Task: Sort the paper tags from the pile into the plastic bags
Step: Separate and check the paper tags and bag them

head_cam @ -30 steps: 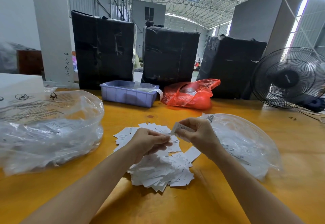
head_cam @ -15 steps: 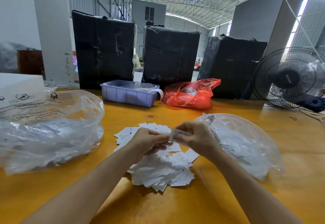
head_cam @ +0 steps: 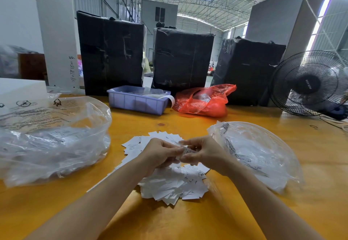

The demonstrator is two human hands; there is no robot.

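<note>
Head view, item by item. Pile of paper tags (head_cam: 170, 181): centre of the yellow table (head_cam: 169, 221), my landmark. Left hand (head_cam: 160, 154) and right hand (head_cam: 204, 154): together just above the pile, both pinching one tag (head_cam: 188, 150) between them. Clear bags: left bag (head_cam: 52, 141) and right bag (head_cam: 259, 155) flank the pile. My advice: read the tag's size marking first, then drop it in the matching bag.

The worktop (head_cam: 188, 221) is glossy orange-yellow wood. The tags (head_cam: 175, 187) are matt white paper. Both bags (head_cam: 52, 145) (head_cam: 263, 155) are clear, crinkled, shiny plastic; the tray (head_cam: 135, 102) is smooth lilac plastic.
</note>
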